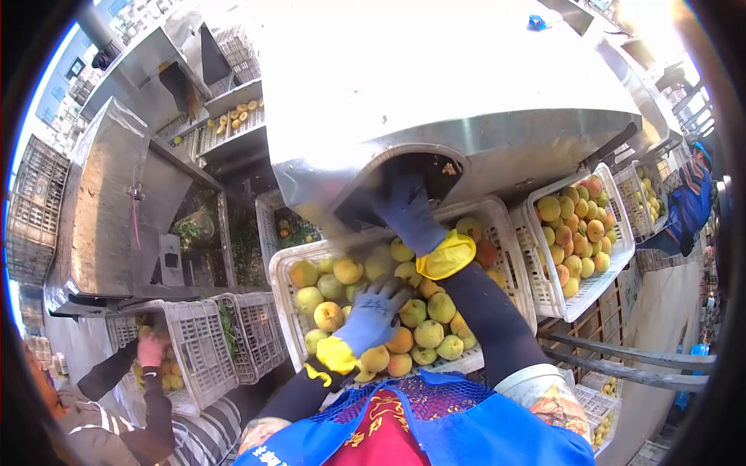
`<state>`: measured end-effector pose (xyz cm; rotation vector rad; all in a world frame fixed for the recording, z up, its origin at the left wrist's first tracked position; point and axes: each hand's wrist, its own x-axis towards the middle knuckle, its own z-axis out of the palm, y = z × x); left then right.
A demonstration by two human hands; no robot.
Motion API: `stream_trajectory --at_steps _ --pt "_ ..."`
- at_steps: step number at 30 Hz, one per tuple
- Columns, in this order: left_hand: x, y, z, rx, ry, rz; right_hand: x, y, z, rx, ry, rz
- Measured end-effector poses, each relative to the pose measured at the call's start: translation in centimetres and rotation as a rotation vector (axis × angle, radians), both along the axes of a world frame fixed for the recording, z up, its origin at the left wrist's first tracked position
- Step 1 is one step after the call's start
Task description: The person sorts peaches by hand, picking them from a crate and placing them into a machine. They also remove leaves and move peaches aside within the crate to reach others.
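My left hand, in a blue glove with a yellow cuff, rests on the fruit with its fingers spread apart. Beneath and around it are yellow-green peaches, some blushed orange, filling a white plastic crate. My right hand, gloved the same way, reaches over the crate's far side into the dark opening of a metal machine. Its fingers are lost in shadow and blur, so whether they hold anything is hidden.
To the right stands another peach crate, beside metal rails. At lower left, a co-worker handles fruit in a crate. Halved fruit lies in a tray at upper left. Another person is at far right.
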<state>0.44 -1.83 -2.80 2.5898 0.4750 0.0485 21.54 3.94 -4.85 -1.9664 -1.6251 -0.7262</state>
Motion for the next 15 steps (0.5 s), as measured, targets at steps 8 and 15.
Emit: stream_trajectory --at_steps 8,15 --pt "0.4 1.9 1.0 -0.224 0.142 0.142 0.3 -11.4 3.1 -0.516 0.271 0.604" --pt "-3.7 1.1 -2.5 -1.857 -0.830 0.750 -0.6 -10.9 -3.0 -0.813 0.011 0.509"
